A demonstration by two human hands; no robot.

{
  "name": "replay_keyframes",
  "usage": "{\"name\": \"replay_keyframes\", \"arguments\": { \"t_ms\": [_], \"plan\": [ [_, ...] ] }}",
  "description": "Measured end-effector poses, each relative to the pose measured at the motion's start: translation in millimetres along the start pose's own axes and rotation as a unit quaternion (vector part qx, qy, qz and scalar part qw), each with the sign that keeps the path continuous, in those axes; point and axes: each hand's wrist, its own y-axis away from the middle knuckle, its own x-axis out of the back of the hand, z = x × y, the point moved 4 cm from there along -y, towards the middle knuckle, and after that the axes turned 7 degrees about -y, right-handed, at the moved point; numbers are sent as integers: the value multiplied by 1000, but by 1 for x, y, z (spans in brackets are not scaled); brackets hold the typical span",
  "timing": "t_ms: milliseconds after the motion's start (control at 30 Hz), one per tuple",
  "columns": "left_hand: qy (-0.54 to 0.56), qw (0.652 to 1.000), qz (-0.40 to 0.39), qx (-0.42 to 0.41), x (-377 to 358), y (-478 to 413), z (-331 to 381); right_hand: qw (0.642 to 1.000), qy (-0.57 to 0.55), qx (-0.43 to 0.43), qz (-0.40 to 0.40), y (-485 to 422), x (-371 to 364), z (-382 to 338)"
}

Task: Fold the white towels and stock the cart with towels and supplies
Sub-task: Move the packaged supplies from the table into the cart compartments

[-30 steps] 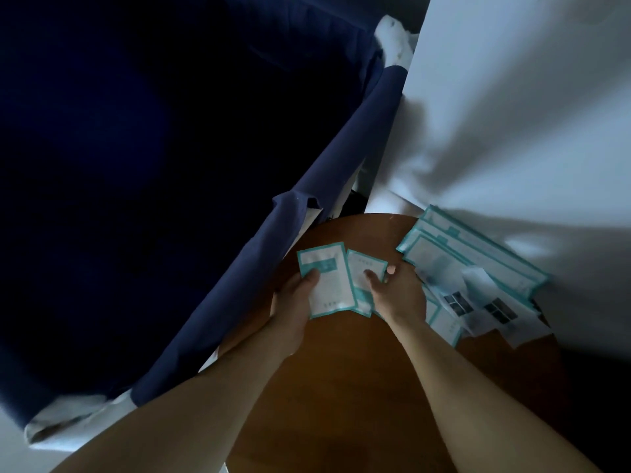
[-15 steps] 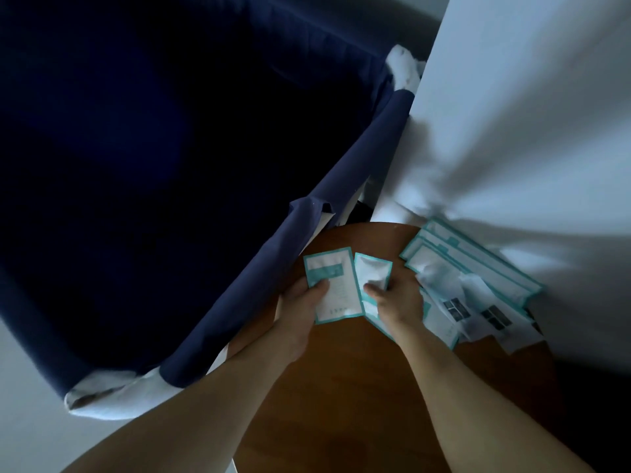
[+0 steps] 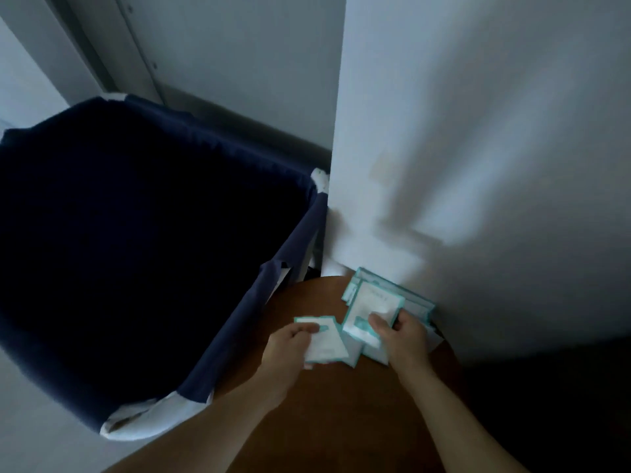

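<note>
- My left hand pinches a teal-edged packet over the table.
- My right hand pinches a second packet; print too blurred to read.

Dim, cool bluish light, source not in view. The white wall is brightest, crossed by soft diagonal shadows. The inside of the navy cloth bin reads near black, without detail. My left hand and right hand are blurred, and print on the packets they grip is unreadable. Straight lines bow toward the edges. The lower right corner is black.
</note>
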Motion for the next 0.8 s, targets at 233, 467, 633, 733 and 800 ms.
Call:
{"name": "replay_keyframes", "arguments": {
  "t_ms": [233,467,633,733,800],
  "plan": [
    [-34,971,-221,-84,-5,61,34,992,-87,33,83,88,60,-61],
    [-115,949,-212,-204,10,127,75,967,-188,85,148,195,92,-113],
    [-136,912,-250,-296,-19,183,125,950,-226,113,182,255,132,-138],
    [-129,889,-280,-339,-51,228,144,939,-250,137,193,289,167,-152],
    [-137,865,-309,-371,-80,261,147,931,-254,160,206,311,197,-158]
  ]
}}
